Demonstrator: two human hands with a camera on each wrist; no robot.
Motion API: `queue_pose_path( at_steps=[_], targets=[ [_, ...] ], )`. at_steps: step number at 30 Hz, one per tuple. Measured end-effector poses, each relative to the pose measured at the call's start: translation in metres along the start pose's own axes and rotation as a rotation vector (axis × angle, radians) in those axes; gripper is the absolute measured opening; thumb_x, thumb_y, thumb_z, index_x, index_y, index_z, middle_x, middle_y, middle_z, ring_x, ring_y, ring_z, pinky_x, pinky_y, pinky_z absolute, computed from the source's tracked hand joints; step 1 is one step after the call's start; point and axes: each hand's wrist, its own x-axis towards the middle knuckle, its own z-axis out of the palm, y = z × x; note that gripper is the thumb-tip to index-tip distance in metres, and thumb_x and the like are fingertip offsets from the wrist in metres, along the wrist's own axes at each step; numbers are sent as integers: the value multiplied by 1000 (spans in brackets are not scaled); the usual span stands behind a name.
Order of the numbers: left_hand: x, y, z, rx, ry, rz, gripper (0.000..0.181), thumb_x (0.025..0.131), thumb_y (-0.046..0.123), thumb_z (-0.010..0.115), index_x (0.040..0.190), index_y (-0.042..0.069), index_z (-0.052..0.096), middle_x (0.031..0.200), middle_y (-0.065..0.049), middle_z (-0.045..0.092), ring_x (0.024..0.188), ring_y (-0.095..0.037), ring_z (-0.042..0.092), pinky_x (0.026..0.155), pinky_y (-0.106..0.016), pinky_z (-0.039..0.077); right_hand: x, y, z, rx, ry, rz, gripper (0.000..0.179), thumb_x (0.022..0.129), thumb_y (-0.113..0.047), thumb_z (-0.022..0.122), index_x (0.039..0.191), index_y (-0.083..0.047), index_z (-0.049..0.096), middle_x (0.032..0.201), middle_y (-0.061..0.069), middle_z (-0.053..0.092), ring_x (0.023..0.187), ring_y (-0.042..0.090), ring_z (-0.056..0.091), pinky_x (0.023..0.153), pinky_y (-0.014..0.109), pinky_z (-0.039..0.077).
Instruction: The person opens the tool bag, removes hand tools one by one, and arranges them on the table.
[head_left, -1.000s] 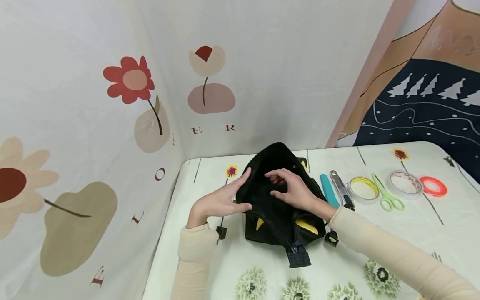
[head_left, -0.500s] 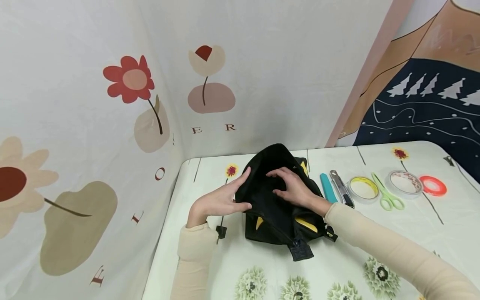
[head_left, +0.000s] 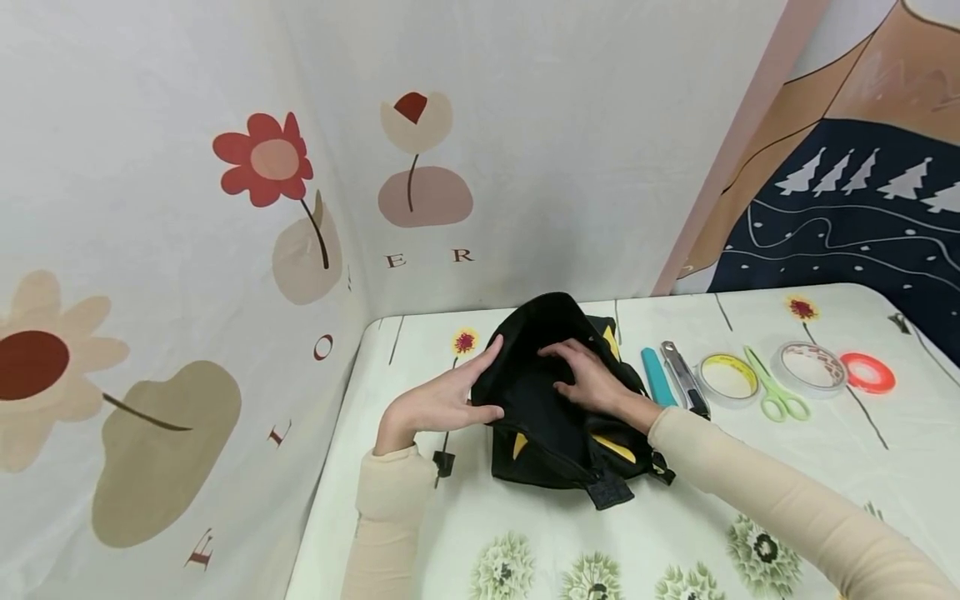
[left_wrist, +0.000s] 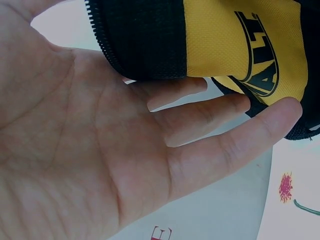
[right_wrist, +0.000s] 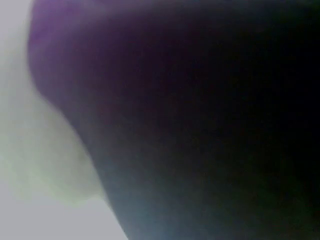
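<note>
A black zip bag point(head_left: 525, 454) with yellow panels stands on the table, its mouth spread wide. My left hand point(head_left: 438, 400) supports the bag's left side, thumb near the lower rim. In the left wrist view, straight fingers point(left_wrist: 220, 150) lie along the bag's yellow panel point(left_wrist: 217, 40), which bears dark lettering, and its zip edge crosses above the palm. My right hand point(head_left: 588, 379) reaches into the bag's mouth with fingers loosely bent; nothing shows between them. Dark blur fills most of the right wrist view.
Right of the bag, a teal strip-like object point(head_left: 657, 377), a box cutter point(head_left: 682, 375), a tape roll with yellow core point(head_left: 727, 377), green scissors point(head_left: 776, 392), a clear tape roll point(head_left: 812, 367) and a red tape roll point(head_left: 867, 372) lie in a row. A patterned cloth wall stands behind.
My right hand has shifted slightly deeper into the bag. The bag's front strap tab has swung up and right, and its back rim has sunk a little. My left hand stays put.
</note>
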Motion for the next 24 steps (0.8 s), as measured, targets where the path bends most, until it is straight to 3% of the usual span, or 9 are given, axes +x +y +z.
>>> queue_pose_path(
  at_steps=[12, 24],
  targets=[
    [2, 0, 0, 0, -6, 7, 103, 107, 18, 70, 179, 12, -3, 187, -11, 1, 171, -32, 9, 134, -59, 22, -1, -1, -1, -30, 9, 79, 53, 97, 10, 74, 148, 2, 61, 149, 31, 54, 136, 50, 55, 109, 66, 50],
    [1, 1, 0, 1, -1, -1, 103, 106, 19, 70, 179, 12, -3, 186, -11, 0, 171, -32, 8, 134, -60, 22, -3, 0, -2, -59, 6, 49, 53, 96, 12, 73, 147, 3, 61, 147, 30, 57, 135, 49, 58, 108, 65, 51]
  ],
)
